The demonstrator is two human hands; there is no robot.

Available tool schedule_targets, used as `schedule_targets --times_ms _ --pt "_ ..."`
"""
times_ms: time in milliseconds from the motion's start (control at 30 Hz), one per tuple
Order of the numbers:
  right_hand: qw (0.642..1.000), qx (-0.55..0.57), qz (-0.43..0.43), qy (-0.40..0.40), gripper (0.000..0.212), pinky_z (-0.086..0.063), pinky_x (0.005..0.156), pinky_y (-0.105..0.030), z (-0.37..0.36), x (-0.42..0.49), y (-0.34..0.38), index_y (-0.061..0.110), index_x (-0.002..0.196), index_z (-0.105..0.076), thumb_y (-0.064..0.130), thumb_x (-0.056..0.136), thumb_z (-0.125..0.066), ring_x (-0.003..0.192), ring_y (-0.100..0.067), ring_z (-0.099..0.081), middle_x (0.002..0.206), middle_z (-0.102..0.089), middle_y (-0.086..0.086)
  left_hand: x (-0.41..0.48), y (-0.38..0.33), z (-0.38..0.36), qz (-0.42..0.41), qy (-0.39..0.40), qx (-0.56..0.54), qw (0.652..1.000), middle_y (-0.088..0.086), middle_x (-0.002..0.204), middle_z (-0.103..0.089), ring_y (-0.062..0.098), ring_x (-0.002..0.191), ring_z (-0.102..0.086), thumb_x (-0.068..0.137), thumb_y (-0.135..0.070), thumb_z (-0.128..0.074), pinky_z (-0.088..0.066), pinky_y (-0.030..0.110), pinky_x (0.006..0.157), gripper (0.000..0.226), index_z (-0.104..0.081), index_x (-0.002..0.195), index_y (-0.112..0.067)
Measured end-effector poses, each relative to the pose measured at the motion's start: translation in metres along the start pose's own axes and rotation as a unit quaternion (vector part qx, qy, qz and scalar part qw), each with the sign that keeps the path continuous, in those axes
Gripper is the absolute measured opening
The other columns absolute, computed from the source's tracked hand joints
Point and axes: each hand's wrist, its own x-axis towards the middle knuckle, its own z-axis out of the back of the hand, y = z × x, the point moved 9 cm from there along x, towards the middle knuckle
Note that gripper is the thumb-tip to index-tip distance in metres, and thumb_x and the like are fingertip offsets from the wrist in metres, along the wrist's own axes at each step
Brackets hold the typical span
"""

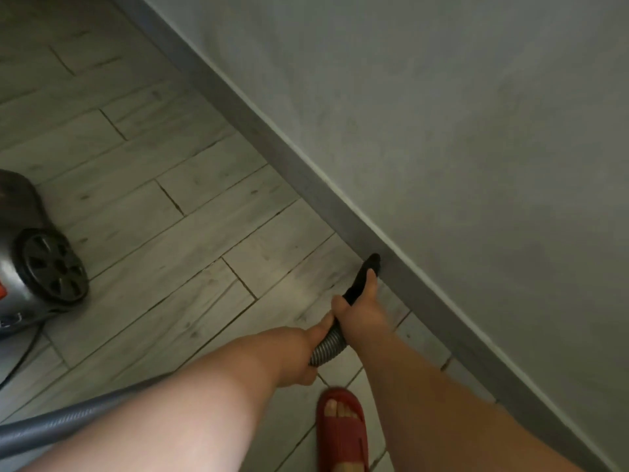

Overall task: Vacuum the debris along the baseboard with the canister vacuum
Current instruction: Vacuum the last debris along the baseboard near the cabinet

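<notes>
Black plastic formed the nozzle point(361, 279), which pointed toward one o'clock with its tip touching the foot of the grey baseboard point(272, 144). The right hand point(362, 313) was wrapped around the nozzle's rear part, thumb on the near side and a finger laid along the far side. Just behind it, toward seven o'clock, the left hand point(306, 349) was closed around the ribbed grey hose point(328, 345), with the two hands nearly touching. From there the hose passed under the left forearm and ran out toward eight o'clock, leaving view at the left edge.

The baseboard ran diagonally from eleven o'clock down to five o'clock, under a plain grey wall point(459, 131). Pale wood-look tiles covered the floor point(163, 240); any debris along the baseboard was too small or blurred to make out.

The canister vacuum point(37, 264) sat on the floor at nine o'clock, well apart from the hands, silver-grey with a dark spoked wheel facing the camera and an orange patch at its edge. A foot in a red slipper point(342, 430) stood at six o'clock, near the baseboard.
</notes>
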Motion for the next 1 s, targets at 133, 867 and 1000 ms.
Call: schedule_targets --times_ms 133,867,1000 --pt "0.975 0.208 -0.039 -0.061 0.091 -0.053 0.082 -0.041 0.021 -0.015 -0.03 0.033 0.155 0.008 0.029 0.094 -0.06 0.089 -0.025 -0.057 0.124 -0.054 -0.014 -0.006 -0.019 0.011 -0.024 -0.024 0.104 0.994 0.011 0.12 -0.054 0.027 0.102 -0.057 0.095 -0.024 -0.05 -0.048 0.035 0.089 0.09 0.022 0.145 -0.045" --pt "0.641 0.723 -0.237 -0.096 0.052 -0.055 0.086 -0.046 0.043 -0.106 -0.08 0.018 0.128 -0.053 0.034 0.083 -0.073 0.088 -0.028 -0.068 0.104 -0.068 -0.011 -0.07 -0.099 0.053 -0.074 -0.148 0.348 0.923 0.004 0.116 -0.05 0.025 0.102 -0.052 0.092 -0.02 -0.051 -0.042 0.035 0.08 0.032 -0.038 0.122 -0.023" --pt "0.615 0.746 -0.236 -0.098 0.048 -0.054 0.087 -0.046 0.031 -0.099 -0.069 0.019 0.127 -0.052 0.033 0.085 -0.071 0.09 -0.027 -0.067 0.104 -0.069 -0.012 -0.07 -0.088 0.069 -0.08 -0.173 0.355 0.915 0.003 0.115 -0.051 0.023 0.1 -0.052 0.093 -0.021 -0.051 -0.04 0.033 0.079 0.031 -0.038 0.121 -0.023"
